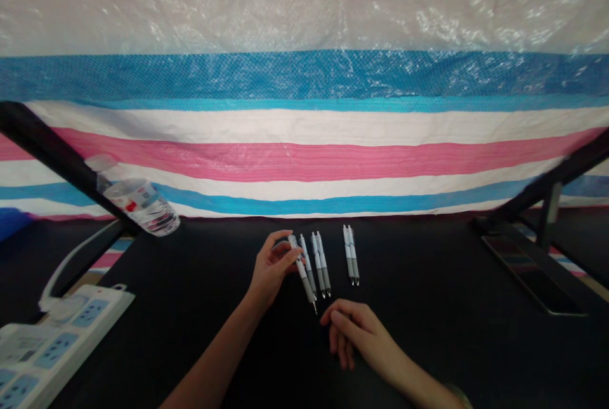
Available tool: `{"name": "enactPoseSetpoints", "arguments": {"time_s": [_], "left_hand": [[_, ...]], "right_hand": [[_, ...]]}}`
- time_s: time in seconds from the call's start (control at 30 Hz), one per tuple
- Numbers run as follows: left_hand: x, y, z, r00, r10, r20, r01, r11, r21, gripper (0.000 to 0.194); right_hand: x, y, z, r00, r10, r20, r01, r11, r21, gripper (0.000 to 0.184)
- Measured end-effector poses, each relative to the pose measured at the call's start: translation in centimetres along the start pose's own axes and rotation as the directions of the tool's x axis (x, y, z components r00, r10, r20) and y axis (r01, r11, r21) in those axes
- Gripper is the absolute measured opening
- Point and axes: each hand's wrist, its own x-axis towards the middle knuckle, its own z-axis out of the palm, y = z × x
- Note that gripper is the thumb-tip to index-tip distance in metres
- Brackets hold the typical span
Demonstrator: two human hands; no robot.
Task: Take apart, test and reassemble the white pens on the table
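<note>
My left hand [272, 266] grips a white pen with a grey grip [305, 279] near its upper end, its tip pointing toward me. Just right of it lies a similar pen [307, 266], then a pair of pens [321, 264] side by side on the black table. Farther right, past a gap, rests another pair of pens [351, 255], nearly parallel. Below the held pen's tip, my right hand [354, 333] hovers or rests with fingers loosely bent and apart, holding nothing.
A white power strip [71, 345] with a plugged-in cable is at the left. A clear water bottle [147, 206] stands at the back left by a black bar. On the right lies a dark phone [530, 276]. A striped plastic sheet [304, 162] hangs behind the black table [428, 282].
</note>
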Motion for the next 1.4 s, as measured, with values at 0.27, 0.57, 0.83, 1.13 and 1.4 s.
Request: {"name": "enactPoseSetpoints", "arguments": {"time_s": [0.27,0.57,0.83,1.13,1.4], "left_hand": [[0.1,-0.1,-0.1,1.000,0.019,-0.018,-0.019,0.999,0.028,0.051],[0.7,-1.3,-1.2,0.987,0.152,-0.046,-0.137,0.962,0.235,0.054],[0.7,-1.9,-1.5,0.940,0.342,0.000,-0.280,0.770,0.574,0.047],[0.0,-2.0,-1.5,0.915,0.375,0.152,-0.361,0.586,0.725,0.022],[-0.1,-2.2,-1.4,0.900,0.316,0.300,-0.425,0.481,0.767,0.020]], "right_hand": [[0.0,0.0,0.0,1.000,-0.008,0.003,0.008,1.000,0.003,0.061],[0.0,0.1,0.0,1.000,-0.012,-0.003,0.012,1.000,-0.002,0.060],[0.2,0.4,-0.1,1.000,-0.016,0.010,0.016,0.999,-0.031,0.057],[-1.2,-1.6,0.0,0.956,-0.276,-0.100,0.205,0.872,-0.444,0.035],[-1.5,-2.7,-0.5,0.906,-0.418,-0.062,0.232,0.616,-0.753,0.023]]}}
